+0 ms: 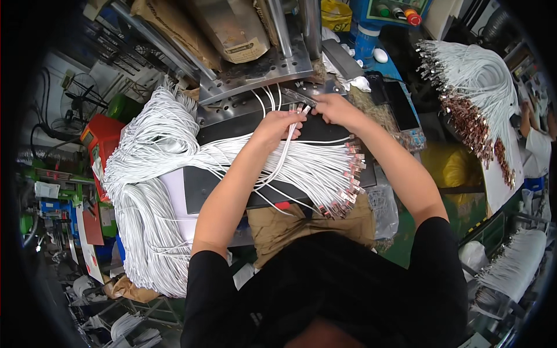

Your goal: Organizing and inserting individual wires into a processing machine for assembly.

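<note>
My left hand [279, 127] is closed around a few white cables [284, 152] near their connector ends, just in front of the metal press plate. To its right, my right hand [332, 110] has its fingers pinched close to a cable tip and a thin greyish strip [299, 97]; exactly what lies between those fingers is hidden. Below both hands spreads a bundle of white cables [313, 174], its ends bearing metal plugs [351, 180] with reddish parts. More white cables [268, 100] run from the press plate toward my left hand.
A steel press [255, 72] with upright posts stands straight ahead. Large coils of white cable [154, 145] are heaped at the left, beside a red machine [98, 145]. Another cable bundle [476, 93] lies on the right. A blue control box [391, 11] with buttons sits at the back.
</note>
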